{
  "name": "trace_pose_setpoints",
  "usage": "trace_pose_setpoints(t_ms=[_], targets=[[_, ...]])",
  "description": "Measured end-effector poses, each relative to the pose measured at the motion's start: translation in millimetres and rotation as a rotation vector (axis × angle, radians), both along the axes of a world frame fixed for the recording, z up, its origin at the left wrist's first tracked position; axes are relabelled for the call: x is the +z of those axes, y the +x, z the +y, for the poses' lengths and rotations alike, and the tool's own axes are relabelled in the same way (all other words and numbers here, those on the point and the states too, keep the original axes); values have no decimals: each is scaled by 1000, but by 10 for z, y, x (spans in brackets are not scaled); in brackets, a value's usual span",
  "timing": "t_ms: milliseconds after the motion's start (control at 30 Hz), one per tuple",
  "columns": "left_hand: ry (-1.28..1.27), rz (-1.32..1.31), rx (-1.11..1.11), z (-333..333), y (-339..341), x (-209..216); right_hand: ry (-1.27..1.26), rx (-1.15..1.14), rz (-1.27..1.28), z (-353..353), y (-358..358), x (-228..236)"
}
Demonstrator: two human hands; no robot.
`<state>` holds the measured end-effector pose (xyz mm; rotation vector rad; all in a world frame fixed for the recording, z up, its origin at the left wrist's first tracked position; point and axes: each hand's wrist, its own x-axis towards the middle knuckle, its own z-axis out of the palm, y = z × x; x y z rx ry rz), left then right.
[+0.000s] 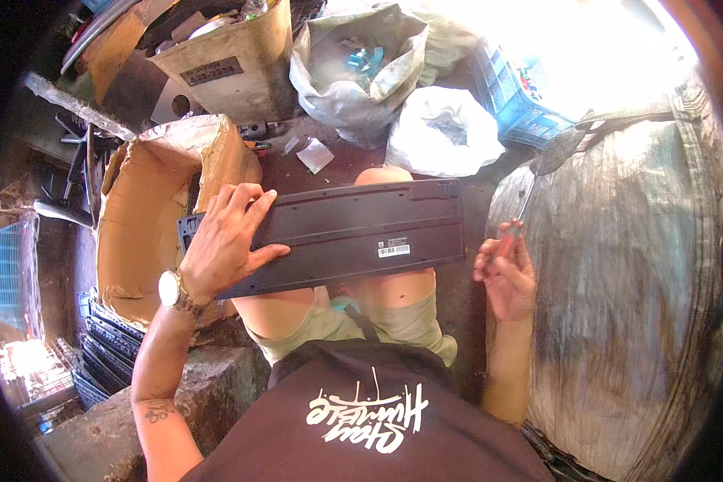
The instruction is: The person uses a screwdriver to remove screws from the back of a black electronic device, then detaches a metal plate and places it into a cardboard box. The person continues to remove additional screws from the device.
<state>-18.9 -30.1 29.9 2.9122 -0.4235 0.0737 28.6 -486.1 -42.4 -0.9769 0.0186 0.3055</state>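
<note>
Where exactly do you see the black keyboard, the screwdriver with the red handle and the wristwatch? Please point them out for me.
Black keyboard (337, 229): head view, near the middle of its upturned underside.
Screwdriver (508, 239): head view, on its red handle, slightly blurred.
Wristwatch (169, 287): head view, on its round dial.

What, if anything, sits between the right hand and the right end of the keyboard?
No object: the head view shows just a narrow gap of dark floor between the right hand, which holds a red-handled tool, and the black keyboard.
</note>
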Motion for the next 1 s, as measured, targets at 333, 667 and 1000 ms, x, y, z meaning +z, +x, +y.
trace_pose_setpoints(t_ms=[333,667,1000], targets=[[105,-157,-104,-22,57,51,-1012,-212,-110,554,-156,-223],[-510,-431,686,886,-101,4,-1240,98,-712,1040,-43,555],[-1853,-47,766,371,-763,-1137,-1234,408,-1371,3283,401,689]])
